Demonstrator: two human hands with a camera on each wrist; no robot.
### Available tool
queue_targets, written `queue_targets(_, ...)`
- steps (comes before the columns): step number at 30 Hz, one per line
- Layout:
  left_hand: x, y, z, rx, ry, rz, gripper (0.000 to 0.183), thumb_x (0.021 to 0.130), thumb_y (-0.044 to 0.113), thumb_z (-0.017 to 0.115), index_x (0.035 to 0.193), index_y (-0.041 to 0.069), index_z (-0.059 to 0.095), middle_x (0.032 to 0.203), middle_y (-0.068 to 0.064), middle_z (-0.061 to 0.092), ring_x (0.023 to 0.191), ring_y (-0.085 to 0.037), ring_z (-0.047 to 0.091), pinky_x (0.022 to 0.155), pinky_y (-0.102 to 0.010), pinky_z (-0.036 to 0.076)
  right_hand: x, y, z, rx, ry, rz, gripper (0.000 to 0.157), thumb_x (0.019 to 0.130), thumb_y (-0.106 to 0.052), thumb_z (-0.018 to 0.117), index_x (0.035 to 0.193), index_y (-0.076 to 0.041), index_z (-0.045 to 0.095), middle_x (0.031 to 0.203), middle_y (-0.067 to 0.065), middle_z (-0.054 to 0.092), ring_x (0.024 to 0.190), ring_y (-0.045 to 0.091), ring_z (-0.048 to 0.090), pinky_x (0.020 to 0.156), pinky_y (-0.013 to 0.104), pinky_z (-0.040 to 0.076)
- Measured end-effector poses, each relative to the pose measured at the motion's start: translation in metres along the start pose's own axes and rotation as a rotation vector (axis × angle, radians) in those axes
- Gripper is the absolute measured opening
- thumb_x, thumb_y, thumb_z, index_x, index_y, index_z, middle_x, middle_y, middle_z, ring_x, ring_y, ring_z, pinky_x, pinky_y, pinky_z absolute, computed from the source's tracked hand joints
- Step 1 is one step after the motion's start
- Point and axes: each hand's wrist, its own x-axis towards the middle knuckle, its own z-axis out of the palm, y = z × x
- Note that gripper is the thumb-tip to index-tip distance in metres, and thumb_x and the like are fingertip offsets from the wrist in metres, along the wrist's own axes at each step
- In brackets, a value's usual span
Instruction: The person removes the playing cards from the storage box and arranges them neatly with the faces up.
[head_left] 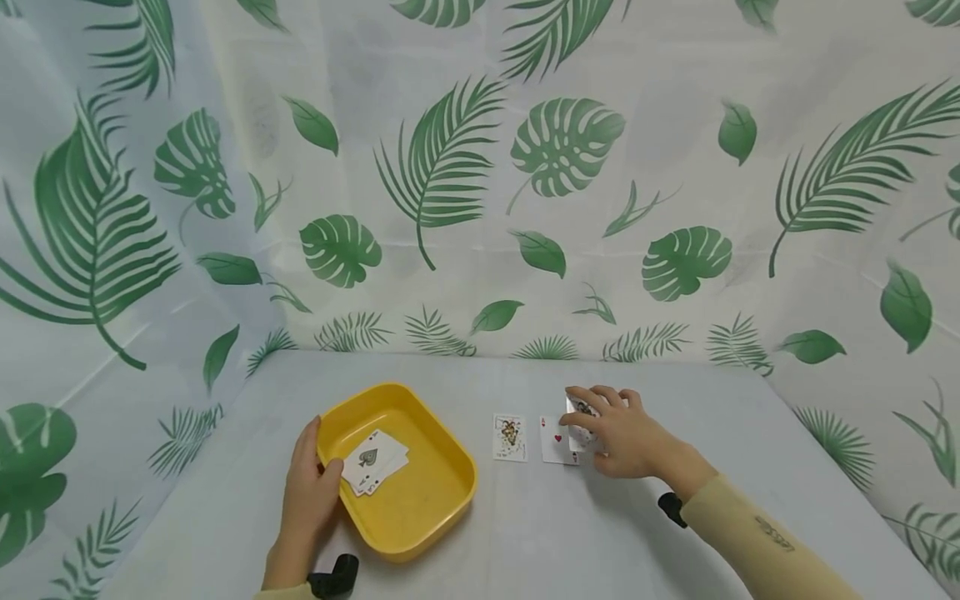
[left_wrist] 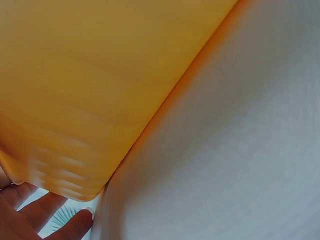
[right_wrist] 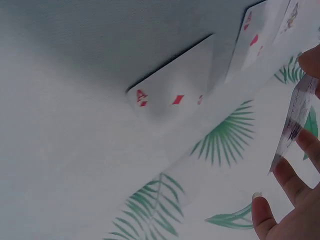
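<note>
Picture card (right_wrist: 296,110) aloft, work apparently midway

Yellow tray (head_left: 420,504) sits at left on the tabletop (head_left: 540,529), with a loose, overlapping pile of cards (head_left: 389,467) inside, ace of spades uppermost. To its right, a joker (head_left: 510,438) and an ace of hearts (head_left: 555,442) lie face up, apart; the right wrist view adds an ace of diamonds (right_wrist: 172,92) farther along the row. The right hand (head_left: 633,435) holds the picture card, seemingly another joker, above that end, its fingers clamped on the card while one fingertip stands off. The left hand (head_left: 309,487) grips the tray's left edge, thumb over the rim, fingers spread along the outside.

Three cards down, one in hand and several in the tray suggest work partly done. Which way the cards travel, I cannot tell; if out of the tray, that pile is what remains.

The surface is pale and matte, softly shadowed. White sheeting (head_left: 465,58) printed with green leaves encloses it behind and on both sides, hiding any room beyond.
</note>
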Motion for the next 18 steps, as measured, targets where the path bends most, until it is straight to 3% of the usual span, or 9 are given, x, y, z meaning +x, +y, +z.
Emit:
queue_targets(5,0.000,0.001,0.000,0.003,-0.001,0.008,0.075,0.091,0.003,0.048,0.160,0.000,0.019,0.164,-0.020,0.021,0.150,-0.037,0.019,0.120,-0.053,0.018,-0.017,0.018,0.003,0.069,-0.025,0.080,0.056,0.071,-0.009,0.069,0.125,-0.024,0.066,0.151,0.014,0.044,0.131,0.045,0.041,0.092,0.072,0.034)
queue_targets(18,0.001,-0.001,0.001,0.010,0.002,-0.004,0.076,0.090,0.003,0.048,0.160,0.002,0.019,0.164,-0.019,0.021,0.150,-0.036,0.020,0.120,-0.053,0.019,-0.049,0.061,0.014,0.195,-0.091,0.227,0.063,0.063,-0.003,0.065,0.121,-0.027,0.066,0.148,0.012,0.048,0.132,0.046,0.041,0.089,0.069,0.033)
